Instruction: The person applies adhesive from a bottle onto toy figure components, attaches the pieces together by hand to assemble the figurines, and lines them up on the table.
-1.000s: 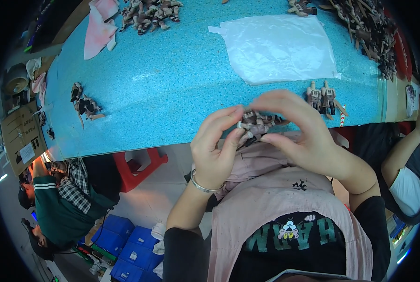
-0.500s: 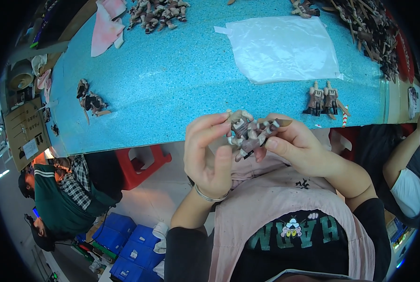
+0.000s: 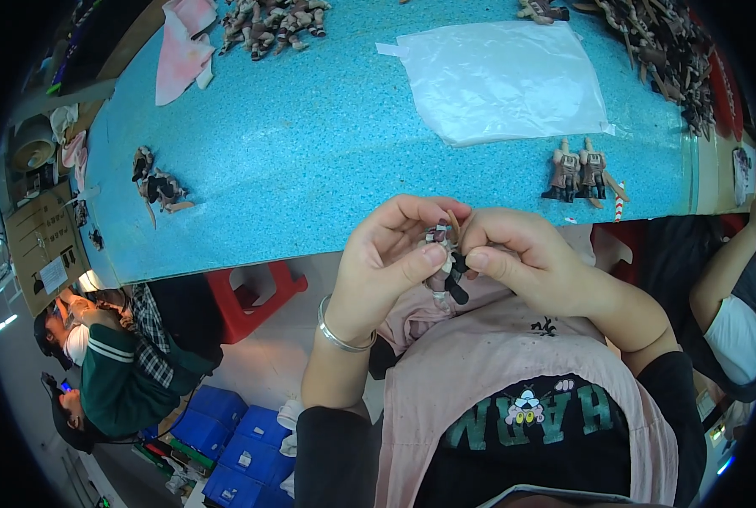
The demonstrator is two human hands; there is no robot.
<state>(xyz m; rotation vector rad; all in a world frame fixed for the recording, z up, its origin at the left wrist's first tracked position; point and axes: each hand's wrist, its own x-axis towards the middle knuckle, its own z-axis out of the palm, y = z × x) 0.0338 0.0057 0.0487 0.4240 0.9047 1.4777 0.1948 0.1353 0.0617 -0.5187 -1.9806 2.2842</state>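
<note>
Head view shows us a small plastic figurine in grey, black and cream (image 3: 439, 269) held up between our hands, just off the near edge of the blue speckled tabletop (image 3: 310, 161) and above the pale pink cloth apron (image 3: 496, 356). Its long axis runs roughly near to far; a slim brown blade-like piece (image 3: 455, 223) points to the far side at one end, and a rounded black piece (image 3: 456, 293) points to the near side at the other. We cannot tell which end carries the head. Our left hand (image 3: 386, 254), with a silver metal bangle (image 3: 344, 337) at its wrist, is half closed around the figurine, thumb laid over it and fingers curled behind. Our right hand (image 3: 522, 254) comes in from the right with thumb and forefinger pinched on the figurine's right side, the other fingers folded in; exactly which part they grip is hidden. Both wrists bend inward, so the fingertips nearly meet. We see bands of dark and pale colour at the figurine's far part, while our fingers cover much of its middle. Two upright-looking grey and cream figurines (image 3: 579, 172) lie side by side on the tabletop to the right.
</note>
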